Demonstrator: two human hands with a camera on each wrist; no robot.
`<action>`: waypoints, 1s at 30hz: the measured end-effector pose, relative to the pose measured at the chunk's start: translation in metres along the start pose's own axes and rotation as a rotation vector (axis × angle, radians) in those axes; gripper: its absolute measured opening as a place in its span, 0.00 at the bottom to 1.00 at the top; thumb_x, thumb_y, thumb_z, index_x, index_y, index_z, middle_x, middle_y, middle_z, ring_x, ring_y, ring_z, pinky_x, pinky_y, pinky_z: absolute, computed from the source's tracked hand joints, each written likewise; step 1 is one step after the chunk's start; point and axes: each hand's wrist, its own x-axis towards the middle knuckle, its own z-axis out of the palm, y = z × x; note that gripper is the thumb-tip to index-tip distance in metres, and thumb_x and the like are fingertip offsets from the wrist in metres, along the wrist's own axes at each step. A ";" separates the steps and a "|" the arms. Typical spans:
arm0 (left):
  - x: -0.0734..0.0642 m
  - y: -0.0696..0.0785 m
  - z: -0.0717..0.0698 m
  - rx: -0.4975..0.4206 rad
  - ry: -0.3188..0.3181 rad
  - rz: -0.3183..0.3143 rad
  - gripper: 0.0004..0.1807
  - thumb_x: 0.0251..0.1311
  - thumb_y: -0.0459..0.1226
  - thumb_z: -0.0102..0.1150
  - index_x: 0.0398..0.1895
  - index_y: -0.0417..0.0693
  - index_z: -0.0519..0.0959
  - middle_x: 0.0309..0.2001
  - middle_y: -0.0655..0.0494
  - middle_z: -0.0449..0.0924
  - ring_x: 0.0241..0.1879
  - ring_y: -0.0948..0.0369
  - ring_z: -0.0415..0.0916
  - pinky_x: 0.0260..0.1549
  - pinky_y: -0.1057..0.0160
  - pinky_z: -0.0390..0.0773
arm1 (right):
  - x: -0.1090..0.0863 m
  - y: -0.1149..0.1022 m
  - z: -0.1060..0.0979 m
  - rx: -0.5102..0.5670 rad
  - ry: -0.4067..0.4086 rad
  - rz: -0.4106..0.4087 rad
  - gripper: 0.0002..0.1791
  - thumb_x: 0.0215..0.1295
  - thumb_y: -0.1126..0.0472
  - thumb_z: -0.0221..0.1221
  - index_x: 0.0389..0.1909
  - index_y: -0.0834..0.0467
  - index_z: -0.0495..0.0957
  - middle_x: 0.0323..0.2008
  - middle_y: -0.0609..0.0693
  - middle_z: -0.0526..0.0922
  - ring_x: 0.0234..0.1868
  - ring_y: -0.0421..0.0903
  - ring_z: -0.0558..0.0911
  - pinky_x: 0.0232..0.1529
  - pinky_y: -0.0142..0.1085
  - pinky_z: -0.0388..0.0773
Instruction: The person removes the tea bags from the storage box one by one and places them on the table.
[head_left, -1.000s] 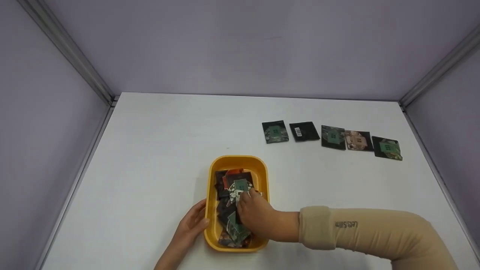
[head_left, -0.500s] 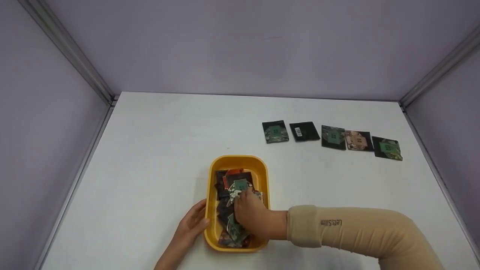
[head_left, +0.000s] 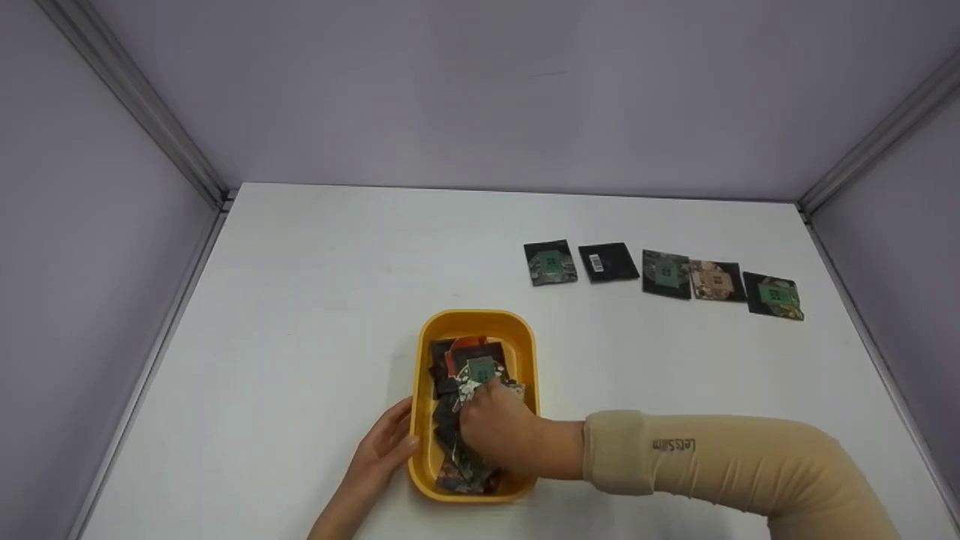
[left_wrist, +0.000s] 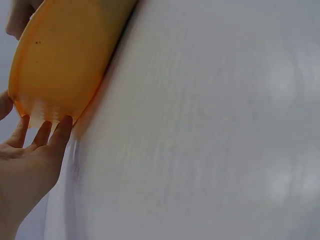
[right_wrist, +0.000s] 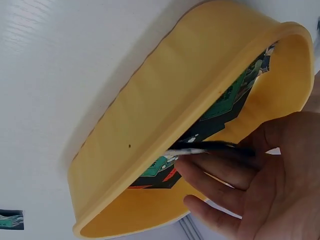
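Note:
A yellow plastic tray (head_left: 529,352) with rounded corners stands on the table, with several flat dark packets (head_left: 480,367) heaped inside. My left hand (head_left: 381,446) holds its left side, the thumb at the rim and the fingertips on the outer wall (left_wrist: 55,65). My right hand (head_left: 499,427) reaches down into the tray among the packets. In the right wrist view, that hand (right_wrist: 260,175) pinches a dark flat packet (right_wrist: 217,145), seen edge-on, between thumb and fingers. From the head view the right fingertips are hidden behind the back of the hand.
Behind the tray to the right, several square packets lie in a row: one dark with green (head_left: 551,263), one black with a barcode label (head_left: 608,262), others (head_left: 666,274) further right. Grey-lilac panels (head_left: 495,97) enclose the white table (head_left: 315,285).
My right hand moves slightly left within the tray, over the heaped packets. The left hand, the tray and the row of packets keep their places.

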 end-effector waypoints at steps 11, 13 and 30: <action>0.000 0.000 0.000 0.006 -0.009 0.002 0.40 0.67 0.50 0.59 0.77 0.46 0.56 0.76 0.43 0.53 0.75 0.45 0.50 0.69 0.47 0.61 | -0.008 0.018 -0.005 0.013 0.240 0.056 0.15 0.64 0.49 0.66 0.46 0.52 0.84 0.38 0.47 0.87 0.34 0.45 0.83 0.39 0.36 0.81; 0.000 0.000 -0.001 0.010 -0.015 0.007 0.40 0.68 0.51 0.59 0.77 0.46 0.56 0.76 0.43 0.53 0.75 0.45 0.50 0.69 0.47 0.61 | -0.010 0.023 -0.005 0.031 0.284 0.062 0.16 0.64 0.50 0.67 0.48 0.53 0.84 0.41 0.47 0.87 0.38 0.45 0.84 0.42 0.37 0.82; -0.001 -0.001 -0.002 0.007 -0.022 0.044 0.38 0.70 0.46 0.57 0.76 0.43 0.56 0.76 0.42 0.52 0.75 0.45 0.49 0.69 0.51 0.61 | -0.033 0.075 0.020 0.153 0.687 0.106 0.21 0.59 0.63 0.70 0.54 0.57 0.81 0.48 0.50 0.86 0.44 0.48 0.83 0.43 0.40 0.83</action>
